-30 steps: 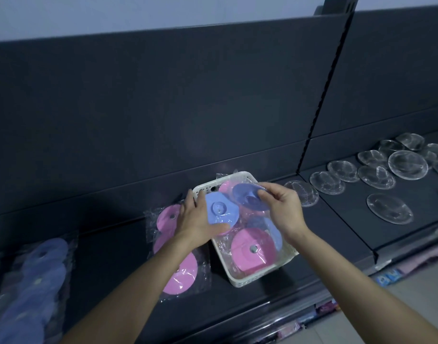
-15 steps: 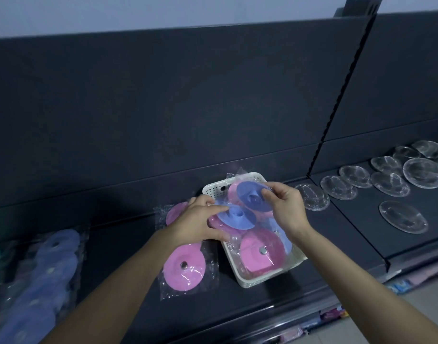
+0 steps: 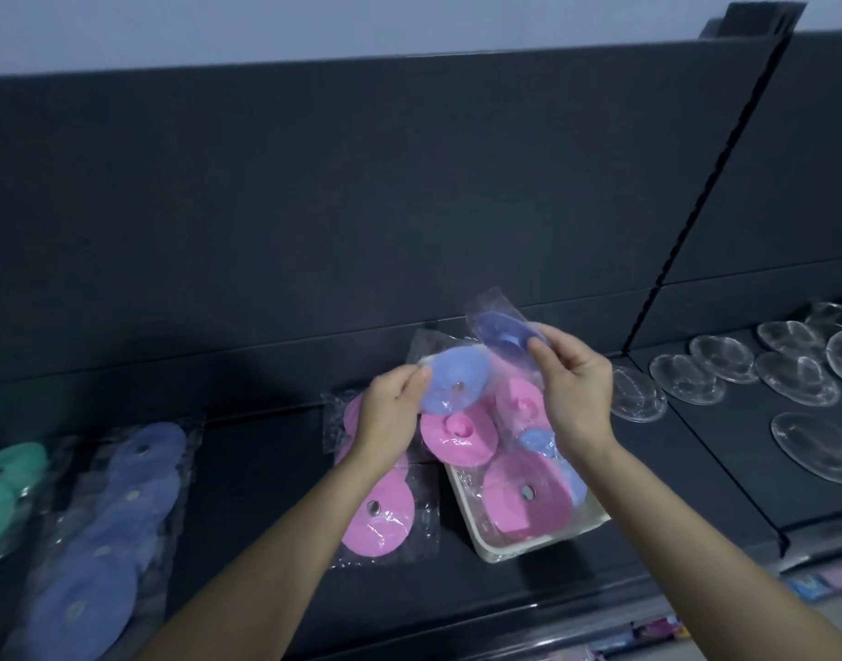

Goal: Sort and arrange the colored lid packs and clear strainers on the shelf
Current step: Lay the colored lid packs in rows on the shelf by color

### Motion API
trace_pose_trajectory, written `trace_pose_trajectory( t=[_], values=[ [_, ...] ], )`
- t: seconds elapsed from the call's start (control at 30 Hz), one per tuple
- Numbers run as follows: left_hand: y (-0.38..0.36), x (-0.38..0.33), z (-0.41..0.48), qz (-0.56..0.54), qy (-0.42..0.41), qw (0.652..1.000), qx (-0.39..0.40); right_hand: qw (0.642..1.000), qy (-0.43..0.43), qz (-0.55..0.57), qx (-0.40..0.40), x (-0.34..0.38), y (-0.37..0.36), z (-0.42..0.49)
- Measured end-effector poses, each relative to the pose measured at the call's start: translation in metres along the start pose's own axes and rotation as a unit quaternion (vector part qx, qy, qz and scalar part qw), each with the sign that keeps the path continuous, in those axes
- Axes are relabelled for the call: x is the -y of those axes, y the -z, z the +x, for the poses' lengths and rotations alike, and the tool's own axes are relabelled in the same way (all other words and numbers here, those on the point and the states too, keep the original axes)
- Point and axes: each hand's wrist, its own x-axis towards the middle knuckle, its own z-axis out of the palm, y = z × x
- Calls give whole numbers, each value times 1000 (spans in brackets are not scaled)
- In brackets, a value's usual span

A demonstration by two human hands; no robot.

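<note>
We're looking at a pretty dim shot with a cold bluish cast. The dark back panel [image 3: 361, 207] swallows most of the light, and only the wall [image 3: 314, 21] above looks pale. Shadows are soft and faint. Little glints sit on the pink lid pack [image 3: 380, 512] wrap and the clear strainers [image 3: 790, 379]. The raised blue pack [image 3: 502, 333] in the right hand [image 3: 576, 398] is a bit smeared, the lower blue pack [image 3: 452, 384] in the left hand [image 3: 392, 417] less so. Far left, the blue lid stack [image 3: 109, 541] goes soft, and the wide lens bends lines near the edges.
</note>
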Motion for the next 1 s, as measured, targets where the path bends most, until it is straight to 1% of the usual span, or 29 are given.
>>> trace_pose_trajectory(
  t=[0.07,0.13,0.2,0.23,0.3,0.37,0.43,0.47,0.5,0.57,0.7,0.77,0.83,0.9,0.97,1.0],
  values=[
    [3,-4,1,-85,69,993,-30,1000,19,10,-3,-1,-7,-3],
    [6,-5,1,-146,133,979,-46,998,58,-6,1,-5,-14,-7],
    [11,-7,1,-196,177,963,-47,989,132,-50,34,-13,-20,-11],
    [14,-8,1,-223,193,955,-43,979,178,-78,62,-16,-22,-13],
    [24,-8,2,-283,213,935,-37,941,278,-148,123,-24,-26,-15],
    [35,-7,3,-343,228,911,-34,885,367,-214,188,-32,-34,-18],
    [45,-4,5,-375,237,896,-36,836,425,-254,236,-41,-42,-25],
    [50,0,6,-385,243,890,-41,821,439,-265,251,-45,-47,-29],
    [55,2,5,-391,249,885,-43,812,445,-273,262,-48,-51,-33],
    [67,8,5,-382,250,889,-40,801,452,-284,271,-52,-62,-38],
    [94,17,-2,-356,204,912,-15,778,472,-296,289,-52,-82,-47],
    [105,25,-6,-334,192,923,-22,763,483,-303,304,-53,-91,-52],
    [116,32,-11,-302,186,934,-40,750,477,-320,327,-56,-100,-58],
    [127,39,-16,-269,180,944,-58,760,436,-328,352,-60,-108,-64],
    [141,47,-18,-253,175,949,-75,792,369,-326,360,-60,-116,-73],
    [149,50,-21,-251,170,950,-78,816,321,-319,359,-59,-120,-78]
  ],
)
